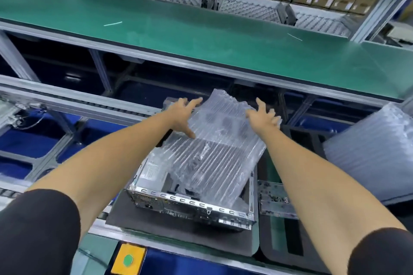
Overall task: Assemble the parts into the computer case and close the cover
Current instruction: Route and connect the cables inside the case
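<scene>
The open computer case (192, 194) sits on a black foam mat (178, 230) at the near edge of the counter (271, 176), its perforated rear panel facing the person. It lies on its side with the cavity up, presumably so parts can be dropped straight in.

Across that cavity lies a sheet of inflated air-column wrap (214, 154), with its far end tilted up toward 12 o'clock and past the case's far rim. Both arms reach over the case to that raised end. The left hand (182, 116) has its fingers spread wide, thumb pressing down on the wrap at about 10 o'clock of the case, grasping nothing. The right hand (262, 116) rests on the wrap's far right corner at about 1 o'clock, fingers splayed and only lightly bent; whether any fingertip hooks the edge I cannot tell through the blur. The 2 flat palms look placed to steady or slide the cushion.

At 3 o'clock of the case a loose metal bracket (276, 200) lies on the counter, apparently within easy reach for fitting. Further right a stack of the same air cushions (377, 154) stands. A green conveyor belt (201, 29) runs across at 12 o'clock, and a yellow box with a green button (129, 260) sits at 6 o'clock.
</scene>
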Action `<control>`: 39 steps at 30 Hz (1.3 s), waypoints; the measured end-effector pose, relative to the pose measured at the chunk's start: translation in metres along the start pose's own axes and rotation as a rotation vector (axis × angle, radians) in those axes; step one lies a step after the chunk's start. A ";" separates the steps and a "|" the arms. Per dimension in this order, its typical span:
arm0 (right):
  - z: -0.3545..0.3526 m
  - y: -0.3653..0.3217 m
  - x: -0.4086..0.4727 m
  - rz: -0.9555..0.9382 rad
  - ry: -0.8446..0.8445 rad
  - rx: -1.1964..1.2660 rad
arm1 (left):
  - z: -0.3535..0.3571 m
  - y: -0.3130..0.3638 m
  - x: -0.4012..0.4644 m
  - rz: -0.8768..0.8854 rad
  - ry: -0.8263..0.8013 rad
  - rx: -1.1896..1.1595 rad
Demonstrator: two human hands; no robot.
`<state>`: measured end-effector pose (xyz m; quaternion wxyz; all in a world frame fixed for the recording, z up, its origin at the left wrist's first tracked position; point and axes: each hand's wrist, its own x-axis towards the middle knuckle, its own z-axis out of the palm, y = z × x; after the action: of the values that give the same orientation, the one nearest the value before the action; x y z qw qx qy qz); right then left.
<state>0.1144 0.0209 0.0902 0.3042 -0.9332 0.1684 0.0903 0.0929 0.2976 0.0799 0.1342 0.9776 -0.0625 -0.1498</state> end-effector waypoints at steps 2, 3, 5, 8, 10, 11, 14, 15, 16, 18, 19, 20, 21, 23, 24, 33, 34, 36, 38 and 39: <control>0.000 0.007 0.016 0.043 0.015 -0.068 | 0.010 0.002 0.004 0.029 -0.056 -0.114; 0.000 0.012 0.023 0.054 0.046 -0.102 | 0.017 0.004 0.004 0.028 -0.029 -0.168; -0.006 0.025 0.036 0.102 0.092 -0.113 | 0.025 0.005 0.004 0.020 0.022 -0.284; -0.022 0.040 0.047 0.111 0.041 -0.089 | 0.027 -0.001 0.003 -0.058 -0.033 -0.475; -0.033 0.040 0.050 -0.013 -0.073 -0.136 | 0.025 -0.005 0.002 -0.103 -0.115 -0.481; -0.037 0.037 0.052 -0.106 -0.122 -0.140 | 0.025 -0.008 0.002 -0.106 -0.145 -0.529; -0.047 0.021 0.049 -0.290 -0.296 0.186 | 0.026 -0.008 -0.008 -0.060 -0.170 -0.858; -0.049 0.015 0.047 -0.281 -0.357 0.366 | 0.026 -0.006 -0.013 -0.061 -0.154 -0.948; -0.049 0.012 0.043 -0.256 -0.405 0.534 | 0.028 -0.004 -0.018 -0.072 -0.141 -1.037; -0.048 0.008 0.037 -0.232 -0.427 0.756 | 0.030 -0.002 -0.026 -0.050 -0.152 -1.204; -0.045 0.007 0.033 -0.223 -0.405 0.826 | 0.028 -0.001 -0.029 0.003 -0.166 -1.265; -0.041 0.008 0.029 -0.194 -0.354 0.878 | 0.025 -0.002 -0.031 0.061 -0.188 -1.315; -0.036 0.008 0.026 -0.142 -0.293 0.922 | 0.021 -0.003 -0.033 0.106 -0.203 -1.364; -0.024 0.011 0.014 -0.035 -0.270 0.954 | 0.013 -0.005 -0.035 0.165 -0.178 -1.448; -0.018 0.011 0.004 -0.020 -0.338 0.943 | 0.011 -0.003 -0.036 0.151 -0.138 -1.469; 0.014 -0.020 -0.035 -0.015 -0.572 1.150 | 0.008 0.046 -0.055 -0.037 -0.147 -1.700; 0.015 -0.018 -0.035 -0.021 -0.584 1.202 | 0.005 0.051 -0.058 -0.010 -0.154 -1.736; 0.014 -0.010 -0.034 0.031 -0.596 1.295 | 0.002 0.054 -0.057 0.009 -0.104 -1.735; 0.015 0.002 -0.033 0.090 -0.591 1.327 | 0.002 0.049 -0.058 -0.045 -0.025 -1.703; 0.016 0.010 -0.031 0.107 -0.565 1.342 | 0.001 0.043 -0.058 -0.087 0.013 -1.664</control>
<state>0.0805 0.0307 0.0804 0.8379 -0.4773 0.1481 0.2196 0.0341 0.2658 0.1071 0.8073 0.5615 0.1073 -0.1464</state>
